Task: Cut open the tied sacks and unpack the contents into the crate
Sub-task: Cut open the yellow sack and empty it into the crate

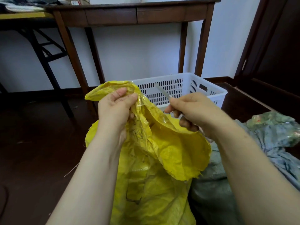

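Yellow woven plastic fills the lower middle: the sack rises from 6 o'clock to the centre, its mouth open and its frayed rim folded outward toward 4 o'clock, with clear tape along the upper edge. The left hand is at 10 o'clock of the mouth, fingers and thumb curled tight round a bunch of the upper rim and holding it up. The right hand is at 2 o'clock of the mouth, just above the rim, its fingers curled round a thin grey blade that sticks out toward 11 o'clock. Blur hides what kind of tool it is, and its tip stands apart from the sack. White and slotted, the crate sits on the dark floor at 12 o'clock beyond both hands. Its near left corner is behind the sack and its bottom is hidden. A grey sack lies at 4 o'clock, touching the yellow one, and a crumpled blue bundle lies beyond it at 3 o'clock. A brown wooden table stands at 12 o'clock against the white wall, over the crate's far side. A folding table with black legs is at 10 o'clock, and a dark door at 2 o'clock.
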{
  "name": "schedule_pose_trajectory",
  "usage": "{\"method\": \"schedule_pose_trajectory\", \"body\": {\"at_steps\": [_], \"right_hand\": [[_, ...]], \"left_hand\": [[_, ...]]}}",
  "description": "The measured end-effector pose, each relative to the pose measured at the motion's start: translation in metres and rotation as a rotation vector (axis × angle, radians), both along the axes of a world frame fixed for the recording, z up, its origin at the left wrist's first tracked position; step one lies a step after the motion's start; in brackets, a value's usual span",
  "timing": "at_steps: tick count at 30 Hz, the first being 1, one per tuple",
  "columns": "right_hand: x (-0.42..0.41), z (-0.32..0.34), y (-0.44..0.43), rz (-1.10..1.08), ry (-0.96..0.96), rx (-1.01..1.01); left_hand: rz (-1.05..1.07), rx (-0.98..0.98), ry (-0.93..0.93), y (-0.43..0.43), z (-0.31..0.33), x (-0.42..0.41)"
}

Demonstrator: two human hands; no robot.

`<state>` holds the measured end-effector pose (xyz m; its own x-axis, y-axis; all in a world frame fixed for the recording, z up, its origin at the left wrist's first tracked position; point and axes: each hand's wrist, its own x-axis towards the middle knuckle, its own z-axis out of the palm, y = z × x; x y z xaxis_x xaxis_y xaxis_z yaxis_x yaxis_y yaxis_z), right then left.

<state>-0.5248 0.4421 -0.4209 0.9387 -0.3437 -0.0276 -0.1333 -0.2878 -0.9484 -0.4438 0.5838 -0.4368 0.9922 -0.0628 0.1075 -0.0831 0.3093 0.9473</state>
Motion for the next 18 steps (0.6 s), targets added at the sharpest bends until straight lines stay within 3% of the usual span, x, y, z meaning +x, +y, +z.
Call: {"method": "schedule_pose_trajectory", "body": {"at_steps": [5, 11, 18], "right_hand": [[0.002, 0.001, 0.007, 0.107, 0.100, -0.103], [-0.012, 0.010, 0.001, 0.241, 0.162, -0.303], [-0.013, 0.017, 0.002, 0.184, 0.140, -0.563]], "left_hand": [[0.068, 0.081, -0.092, 0.005, 0.003, -0.002], [0.146, 0.050, -0.108, 0.009, 0.004, 0.000], [0.212, 0.015, -0.087, 0.012, 0.006, 0.002]]}}
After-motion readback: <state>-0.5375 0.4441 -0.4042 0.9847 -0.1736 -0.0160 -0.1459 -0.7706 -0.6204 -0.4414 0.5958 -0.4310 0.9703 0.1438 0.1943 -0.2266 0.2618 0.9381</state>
